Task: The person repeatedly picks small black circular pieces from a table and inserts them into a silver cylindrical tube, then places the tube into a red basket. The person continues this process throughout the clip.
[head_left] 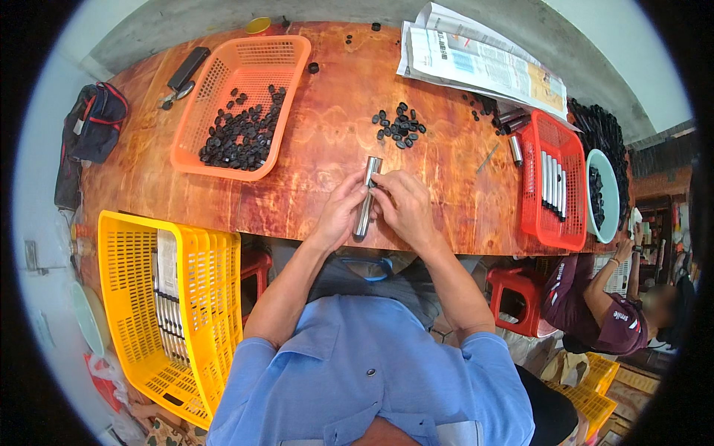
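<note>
Over the table's near edge, my left hand [341,208] grips a shiny metal tube [362,221] that stands nearly lengthwise to me. My right hand [407,206] is closed at the tube's right side. Its thumb and finger pinch a small black part [373,183] against the metal; the part is mostly covered by the fingers. Beyond my hands lies a loose pile of small oval black caps [400,126]. More of these black parts fill the bottom of an orange plastic basket [216,174] on the left.
To the right stand a red basket [547,236] of metal tubes and a pale green bowl [601,160] with black parts. Newspapers [476,63] lie at the back. Yellow crates [195,320] stand at the left. A co-worker [595,305] sits at far right by a red stool [513,286].
</note>
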Action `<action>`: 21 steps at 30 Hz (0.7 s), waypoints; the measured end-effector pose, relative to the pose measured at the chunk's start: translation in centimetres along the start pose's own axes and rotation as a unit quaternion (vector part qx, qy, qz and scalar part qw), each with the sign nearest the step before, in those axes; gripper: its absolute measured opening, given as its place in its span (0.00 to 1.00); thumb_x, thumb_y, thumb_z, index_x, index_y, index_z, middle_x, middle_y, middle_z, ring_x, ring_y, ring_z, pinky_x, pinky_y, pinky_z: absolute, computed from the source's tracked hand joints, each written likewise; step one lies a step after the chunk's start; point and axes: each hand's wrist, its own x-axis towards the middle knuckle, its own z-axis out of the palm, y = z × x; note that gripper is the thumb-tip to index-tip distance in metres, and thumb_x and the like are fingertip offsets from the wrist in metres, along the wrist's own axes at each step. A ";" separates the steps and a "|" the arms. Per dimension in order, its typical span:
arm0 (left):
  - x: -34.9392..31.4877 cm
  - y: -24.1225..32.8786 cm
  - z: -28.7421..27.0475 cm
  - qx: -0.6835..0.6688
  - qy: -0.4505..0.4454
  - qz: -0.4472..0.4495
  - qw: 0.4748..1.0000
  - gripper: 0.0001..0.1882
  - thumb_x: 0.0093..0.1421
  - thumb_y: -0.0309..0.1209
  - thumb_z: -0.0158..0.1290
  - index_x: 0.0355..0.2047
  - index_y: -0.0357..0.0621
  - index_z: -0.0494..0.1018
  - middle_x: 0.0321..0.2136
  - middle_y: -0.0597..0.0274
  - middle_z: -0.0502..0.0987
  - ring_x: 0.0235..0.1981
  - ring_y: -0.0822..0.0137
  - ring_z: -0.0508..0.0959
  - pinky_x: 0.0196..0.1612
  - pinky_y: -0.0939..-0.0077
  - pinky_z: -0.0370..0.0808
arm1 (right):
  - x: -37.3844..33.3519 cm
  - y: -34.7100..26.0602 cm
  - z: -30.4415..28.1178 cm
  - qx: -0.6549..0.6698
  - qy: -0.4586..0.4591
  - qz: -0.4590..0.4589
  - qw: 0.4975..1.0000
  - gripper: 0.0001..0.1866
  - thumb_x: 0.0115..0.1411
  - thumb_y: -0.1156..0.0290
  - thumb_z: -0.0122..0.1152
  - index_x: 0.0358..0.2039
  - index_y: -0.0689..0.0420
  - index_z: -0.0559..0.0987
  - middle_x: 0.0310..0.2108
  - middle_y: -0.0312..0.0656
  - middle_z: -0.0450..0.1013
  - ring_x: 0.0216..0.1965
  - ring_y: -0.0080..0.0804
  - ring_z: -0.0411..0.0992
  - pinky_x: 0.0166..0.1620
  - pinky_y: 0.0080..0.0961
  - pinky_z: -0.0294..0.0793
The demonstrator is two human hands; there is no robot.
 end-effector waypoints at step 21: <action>-1.6 0.4 3.9 0.149 -0.008 -0.126 0.981 0.18 0.75 0.42 0.41 0.43 0.39 0.70 0.25 0.60 0.76 0.19 0.72 0.74 0.22 0.80 0.71 | -2.1 0.9 -1.8 0.380 -0.006 0.386 0.841 0.11 0.68 0.70 0.61 0.46 0.63 0.80 0.35 0.37 0.77 0.35 0.20 0.76 0.38 0.19 0.80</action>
